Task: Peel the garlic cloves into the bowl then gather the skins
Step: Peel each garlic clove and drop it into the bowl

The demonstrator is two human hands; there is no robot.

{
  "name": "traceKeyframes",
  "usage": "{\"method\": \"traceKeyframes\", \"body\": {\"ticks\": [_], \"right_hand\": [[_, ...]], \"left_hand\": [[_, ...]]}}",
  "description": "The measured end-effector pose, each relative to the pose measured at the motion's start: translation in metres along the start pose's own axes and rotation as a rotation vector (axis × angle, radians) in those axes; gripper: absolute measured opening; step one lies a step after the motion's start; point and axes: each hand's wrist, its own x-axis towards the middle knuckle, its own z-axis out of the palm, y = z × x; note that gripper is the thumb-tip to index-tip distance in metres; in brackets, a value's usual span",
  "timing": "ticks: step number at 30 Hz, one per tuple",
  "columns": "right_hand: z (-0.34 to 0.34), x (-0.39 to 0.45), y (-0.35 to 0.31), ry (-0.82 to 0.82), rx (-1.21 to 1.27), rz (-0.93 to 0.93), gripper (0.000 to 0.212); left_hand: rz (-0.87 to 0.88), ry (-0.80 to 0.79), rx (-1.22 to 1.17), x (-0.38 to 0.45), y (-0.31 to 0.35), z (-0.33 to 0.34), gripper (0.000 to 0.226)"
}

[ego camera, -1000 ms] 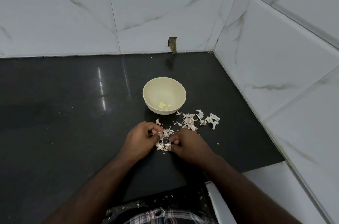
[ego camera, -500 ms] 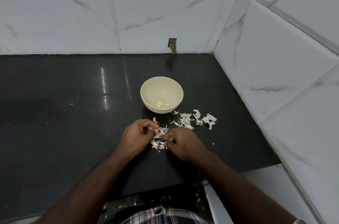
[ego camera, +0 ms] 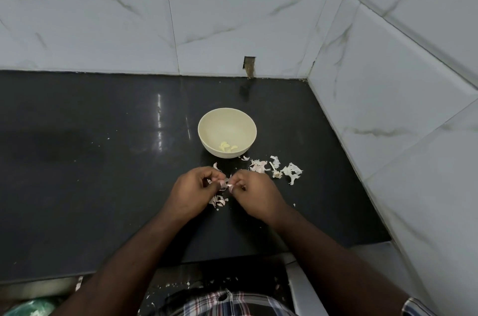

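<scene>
A cream bowl [ego camera: 227,124] stands on the black counter [ego camera: 103,160] with a few peeled garlic cloves [ego camera: 227,147] at its bottom. Just in front of it my left hand [ego camera: 194,191] and my right hand [ego camera: 256,194] meet, fingers curled, both pinching a small garlic clove [ego camera: 225,183] with pinkish skin between them. Loose skins [ego camera: 218,201] lie under my hands. A larger scatter of garlic skins [ego camera: 279,168] lies to the right of the bowl's base. How much skin is on the held clove is hidden by my fingers.
White marble-look tiled walls [ego camera: 388,82] close the counter at the back and right. A small dark notch [ego camera: 249,65] sits in the back wall. Skin crumbs [ego camera: 181,286] dot the counter's front edge, above my checked clothing.
My hands have lifted slightly off the skin pile and now work the clove between their fingertips. The view shifted a little. The bowl and the right scatter stay put.
</scene>
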Motion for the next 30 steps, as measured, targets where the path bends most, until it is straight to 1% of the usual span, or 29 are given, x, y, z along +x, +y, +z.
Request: {"method": "traceKeyframes", "body": {"ticks": [2,4,6,9,14,17,20,21,23,24,27,30], "right_hand": [[-0.004,0.001,0.001,-0.01,0.151,-0.024,0.016],[-0.007,0.001,0.003,-0.015,0.3,-0.004,0.018],[-0.012,0.001,0.004,-0.018,0.447,0.027,0.021],[-0.019,0.001,0.005,-0.013,0.579,0.045,0.023],[-0.031,-0.005,0.004,0.023,0.77,0.076,0.023],[-0.034,-0.004,0.01,0.014,0.753,0.098,0.015],[-0.031,0.0,0.017,0.01,0.669,0.106,0.007],[-0.03,0.001,0.018,0.013,0.627,0.107,0.006],[-0.029,0.003,0.019,0.009,0.557,0.096,0.019],[-0.029,0.003,0.019,0.0,0.552,0.089,0.021],[-0.028,0.004,0.018,-0.017,0.607,0.083,0.011],[-0.027,0.005,0.015,0.004,0.602,0.061,0.013]], "left_hand": [[-0.006,-0.008,-0.058,-0.001,0.004,0.001,0.011],[-0.013,-0.013,-0.112,-0.002,0.009,0.002,0.014],[-0.005,0.002,-0.11,-0.003,0.013,0.004,0.016],[0.029,0.038,-0.062,-0.005,0.021,0.008,0.01],[-0.007,0.041,-0.252,-0.005,0.028,0.014,0.008],[-0.04,0.059,-0.36,-0.006,0.035,0.02,0.013],[-0.065,0.061,-0.407,-0.008,0.041,0.025,0.011],[-0.07,0.058,-0.424,-0.009,0.043,0.026,0.013],[-0.06,0.055,-0.425,-0.01,0.046,0.027,0.012],[-0.05,0.056,-0.41,-0.01,0.048,0.026,0.011],[-0.061,0.075,-0.433,-0.009,0.048,0.022,0.009],[-0.102,0.083,-0.493,-0.008,0.05,0.017,0.008]]}}
